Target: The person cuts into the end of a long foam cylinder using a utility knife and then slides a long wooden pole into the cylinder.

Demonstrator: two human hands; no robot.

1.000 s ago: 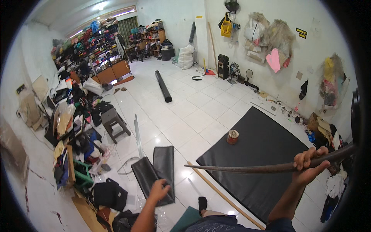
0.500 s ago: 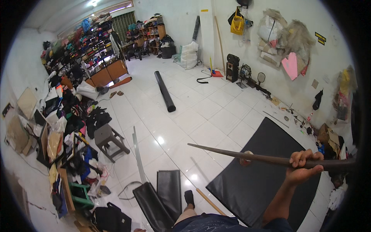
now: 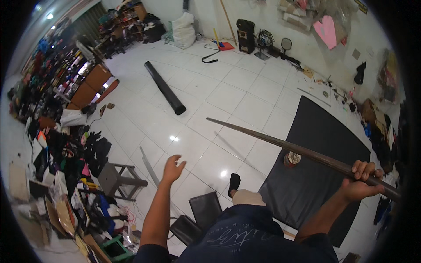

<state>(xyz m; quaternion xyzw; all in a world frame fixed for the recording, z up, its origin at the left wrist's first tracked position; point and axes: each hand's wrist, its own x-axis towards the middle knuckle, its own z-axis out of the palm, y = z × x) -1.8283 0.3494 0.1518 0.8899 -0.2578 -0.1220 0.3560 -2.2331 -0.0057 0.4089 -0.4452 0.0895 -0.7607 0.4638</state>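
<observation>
My right hand (image 3: pixel 362 182) is closed around a long dark brown pole (image 3: pixel 280 142), near its thick end. The pole slants up to the left across the view, its thin tip over the white tiles. Beneath it a large black sheet (image 3: pixel 324 136) lies flat on the floor, with a tin can (image 3: pixel 292 159) standing on it near its left edge. My left hand (image 3: pixel 174 170) is raised, holding nothing, thumb and fingers apart. Below that hand a long grey metal strip (image 3: pixel 149 165) lies on the tiles. Folded black sheets (image 3: pixel 206 208) rest on the floor by my foot.
A black roll (image 3: pixel 164 87) lies farther off on the tiles. At the left stand a grey stool (image 3: pixel 120 179) and heaps of clothes and bags. Along the right wall are a speaker (image 3: pixel 245 41), a fan and small scattered items. A red dustpan (image 3: pixel 226 46) sits farther back.
My left arm has come into view, hand raised. The view has shifted, and my right hand now holds the pole more slanted, its thick end lower.
</observation>
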